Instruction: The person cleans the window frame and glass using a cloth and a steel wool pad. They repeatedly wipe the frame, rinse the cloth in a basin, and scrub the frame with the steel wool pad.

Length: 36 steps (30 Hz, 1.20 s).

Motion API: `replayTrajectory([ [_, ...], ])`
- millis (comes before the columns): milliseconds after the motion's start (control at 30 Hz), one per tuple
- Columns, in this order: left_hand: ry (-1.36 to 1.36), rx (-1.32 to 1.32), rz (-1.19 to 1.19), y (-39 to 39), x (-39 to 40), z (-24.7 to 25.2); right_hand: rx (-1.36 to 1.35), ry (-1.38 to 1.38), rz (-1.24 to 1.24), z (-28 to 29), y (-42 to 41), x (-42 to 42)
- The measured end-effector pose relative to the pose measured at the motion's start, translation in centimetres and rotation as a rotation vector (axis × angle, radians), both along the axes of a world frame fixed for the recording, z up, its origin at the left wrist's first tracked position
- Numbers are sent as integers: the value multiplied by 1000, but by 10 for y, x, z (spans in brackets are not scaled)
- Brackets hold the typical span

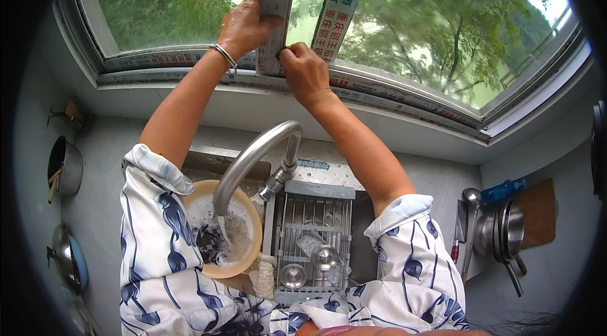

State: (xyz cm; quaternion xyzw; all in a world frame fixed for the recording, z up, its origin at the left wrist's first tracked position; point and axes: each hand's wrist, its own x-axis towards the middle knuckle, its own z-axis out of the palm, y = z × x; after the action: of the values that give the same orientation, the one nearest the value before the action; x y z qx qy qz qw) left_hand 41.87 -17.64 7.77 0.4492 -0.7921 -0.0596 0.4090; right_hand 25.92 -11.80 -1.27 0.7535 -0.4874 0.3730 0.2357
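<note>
My left hand [244, 25], wet and with a metal bangle at its wrist, grips the upright stile [276, 13] of a sliding aluminium window sash, thumb across its face. Against the stile's right edge, lower down, my right hand [306, 70] has its fingers curled at a small dark part; what that part is cannot be made out. A second stile [339, 13] with printed film stands just to the right. Below my arms, a curved steel faucet [256, 156] runs water into a tan basin [258, 229] of suds and dark patterned cloth.
A steel drain rack [315, 222] over the sink holds two small metal bowls [294, 275]. A whitish cloth [262, 276] lies beside the basin. Pots [512, 229], a ladle [472, 196] and a cutting board [540, 212] are at right. A saucepan [71, 165] hangs at left.
</note>
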Motion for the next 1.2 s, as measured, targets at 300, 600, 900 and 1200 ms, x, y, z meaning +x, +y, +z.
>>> replayTrajectory([
  [300,-135,17,6,0,-4,10,-269,-186,21,35,-2,8],
  [600,-114,70,35,-10,15,4,-145,-223,30,96,7,14],
  [900,-107,73,14,0,-9,9,-95,-206,-71,-12,-2,5],
  [1200,-47,55,-23,-2,-1,6,-732,-178,-57,255,-29,15],
])
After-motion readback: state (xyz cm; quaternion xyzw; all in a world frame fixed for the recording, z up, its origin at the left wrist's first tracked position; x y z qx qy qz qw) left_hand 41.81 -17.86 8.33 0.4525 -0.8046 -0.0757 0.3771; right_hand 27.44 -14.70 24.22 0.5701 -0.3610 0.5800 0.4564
